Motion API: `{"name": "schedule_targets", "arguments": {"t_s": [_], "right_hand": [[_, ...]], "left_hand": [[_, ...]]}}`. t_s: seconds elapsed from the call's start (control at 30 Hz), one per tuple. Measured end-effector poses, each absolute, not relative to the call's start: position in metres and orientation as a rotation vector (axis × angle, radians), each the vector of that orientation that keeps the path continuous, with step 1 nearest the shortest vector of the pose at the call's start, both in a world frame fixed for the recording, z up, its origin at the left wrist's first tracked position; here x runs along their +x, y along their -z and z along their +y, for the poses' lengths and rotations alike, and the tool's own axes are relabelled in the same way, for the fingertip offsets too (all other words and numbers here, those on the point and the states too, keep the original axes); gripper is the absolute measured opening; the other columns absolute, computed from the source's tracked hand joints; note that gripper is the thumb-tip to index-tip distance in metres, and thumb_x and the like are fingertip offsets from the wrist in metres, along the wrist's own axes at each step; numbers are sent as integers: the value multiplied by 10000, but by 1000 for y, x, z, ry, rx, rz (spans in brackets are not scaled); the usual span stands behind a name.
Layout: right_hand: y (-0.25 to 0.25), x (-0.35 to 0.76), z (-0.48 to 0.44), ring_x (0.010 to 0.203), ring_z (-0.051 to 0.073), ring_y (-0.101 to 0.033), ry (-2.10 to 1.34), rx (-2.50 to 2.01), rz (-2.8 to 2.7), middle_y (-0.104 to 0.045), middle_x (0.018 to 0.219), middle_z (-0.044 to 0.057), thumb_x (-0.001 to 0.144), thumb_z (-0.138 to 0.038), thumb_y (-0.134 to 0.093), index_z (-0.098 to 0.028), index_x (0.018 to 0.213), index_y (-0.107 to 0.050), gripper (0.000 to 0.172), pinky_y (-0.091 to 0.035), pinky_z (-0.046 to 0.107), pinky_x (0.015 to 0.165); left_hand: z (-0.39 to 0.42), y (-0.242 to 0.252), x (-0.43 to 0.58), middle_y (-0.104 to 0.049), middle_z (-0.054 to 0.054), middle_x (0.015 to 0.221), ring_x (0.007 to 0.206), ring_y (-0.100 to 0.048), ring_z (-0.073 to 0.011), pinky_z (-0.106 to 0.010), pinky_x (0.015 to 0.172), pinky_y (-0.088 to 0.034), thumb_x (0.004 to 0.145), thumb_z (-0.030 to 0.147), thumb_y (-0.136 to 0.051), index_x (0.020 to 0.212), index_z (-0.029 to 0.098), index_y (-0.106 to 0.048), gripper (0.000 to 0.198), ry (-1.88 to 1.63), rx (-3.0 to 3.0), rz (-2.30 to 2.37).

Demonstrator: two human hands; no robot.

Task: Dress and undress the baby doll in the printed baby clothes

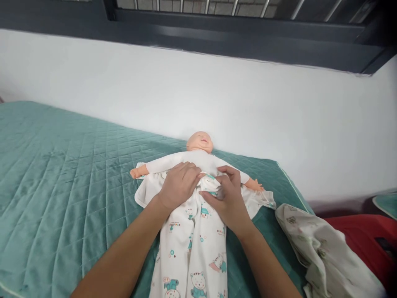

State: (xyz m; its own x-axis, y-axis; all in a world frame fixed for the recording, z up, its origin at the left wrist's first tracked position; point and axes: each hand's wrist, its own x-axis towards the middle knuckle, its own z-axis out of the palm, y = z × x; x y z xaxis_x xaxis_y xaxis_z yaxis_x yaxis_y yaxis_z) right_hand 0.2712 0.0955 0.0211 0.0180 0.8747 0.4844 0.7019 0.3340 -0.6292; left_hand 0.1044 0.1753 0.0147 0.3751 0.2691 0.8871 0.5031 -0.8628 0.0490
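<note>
A baby doll point(200, 142) lies on its back with both arms stretched out to the sides. White sleeves cover its arms, and white printed baby trousers point(195, 240) with cartoon animals cover its legs. At its waist, my left hand point(181, 184) has its fingers curled over the bunched top of the trousers. My right hand point(228, 196) pinches the same bunched cloth from the other side, thumb below and fingers above. Under the doll, an opened white baby top point(150, 188) is spread out. My hands hide part of the waist.
A green quilted cover point(77, 178) lies beneath the doll. Another printed white cloth point(325, 252) is heaped at the right edge, beside a red object point(359, 231). Behind the doll's head rises a white wall point(198, 91) under a dark barred window frame point(217, 35).
</note>
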Motion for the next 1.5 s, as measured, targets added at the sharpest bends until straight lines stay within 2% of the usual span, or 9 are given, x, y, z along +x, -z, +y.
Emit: {"name": "schedule_targets", "arguments": {"t_s": [0.13, 0.37, 0.57, 0.67, 0.77, 0.87, 1.13, 1.33, 1.5], "right_hand": [[-20, 266, 91, 1046, 241, -529, -76, -1409, -1838, -488, 1081, 72, 831, -197, -622, -244, 905, -513, 139, -472, 397, 904], [-21, 269, 88, 869, 221, -544, 36, -1483, -1961, -555, 973, 58, 791, -131, -598, -217, 802, -521, 116, -451, 370, 786], [-17, 270, 88, 815, 202, -543, 97, -1527, -1977, -583, 972, 49, 756, -118, -617, -209, 783, -530, 129, -438, 336, 738], [-14, 271, 87, 810, 200, -548, 139, -1483, -1963, -580, 937, 46, 743, -104, -605, -210, 775, -534, 131, -437, 330, 740], [-12, 272, 86, 812, 207, -553, 202, -1455, -1936, -574, 899, 46, 764, -120, -594, -213, 785, -544, 107, -435, 331, 740], [-12, 273, 85, 833, 220, -552, 282, -1413, -1964, -578, 861, 49, 798, -136, -582, -217, 794, -546, 88, -432, 338, 761], [-14, 275, 55, 753, 206, -518, 510, -1222, -2164, -596, 770, 42, 806, -78, -525, -215, 751, -534, 148, -390, 324, 710], [-12, 268, 20, 724, 194, -535, 316, -1397, -2152, -605, 763, 24, 758, -78, -528, -215, 787, -542, 141, -377, 295, 672], [-15, 261, 15, 813, 213, -577, 118, -1690, -2011, -623, 832, 12, 784, -142, -546, -228, 827, -532, 97, -395, 308, 715]], "left_hand": [[174, -13, 100, -614, -17, 690, 649, -554, -156, -305, 630, -409, 982, 230, -430, 811, 194, -533, 204, 1405, -2456, -750], [160, -3, 77, -602, -3, 615, 594, -548, -148, -304, 598, -379, 959, 256, -483, 703, 196, -545, 270, 1347, -2452, -881], [130, 13, 52, -607, 5, 611, 604, -562, -148, -297, 599, -377, 951, 296, -506, 740, 197, -601, 252, 1351, -2489, -1151], [116, 17, 43, -635, 8, 660, 653, -576, -155, -342, 760, -420, 935, 301, -534, 801, 200, -615, 186, 1395, -2511, -1234], [106, 18, 36, -697, -15, 855, 818, -625, -183, -384, 876, -413, 918, 343, -569, 943, 209, -620, 145, 1453, -2679, -1307], [101, 17, 33, -692, -35, 1012, 923, -622, -207, -364, 841, -431, 878, 417, -626, 1058, 219, -604, 268, 1463, -2831, -1408], [99, 17, 39, -680, -30, 944, 928, -596, -219, -383, 864, -394, 893, 429, -614, 1012, 210, -604, 248, 1245, -2729, -1308], [93, 16, 42, -693, -39, 927, 890, -607, -219, -380, 832, -405, 924, 295, -570, 992, 198, -602, 123, 1165, -2611, -1199], [89, 16, 43, -682, -49, 972, 912, -599, -232, -374, 798, -420, 897, 311, -618, 1071, 200, -596, 208, 1117, -2593, -1274]]}}
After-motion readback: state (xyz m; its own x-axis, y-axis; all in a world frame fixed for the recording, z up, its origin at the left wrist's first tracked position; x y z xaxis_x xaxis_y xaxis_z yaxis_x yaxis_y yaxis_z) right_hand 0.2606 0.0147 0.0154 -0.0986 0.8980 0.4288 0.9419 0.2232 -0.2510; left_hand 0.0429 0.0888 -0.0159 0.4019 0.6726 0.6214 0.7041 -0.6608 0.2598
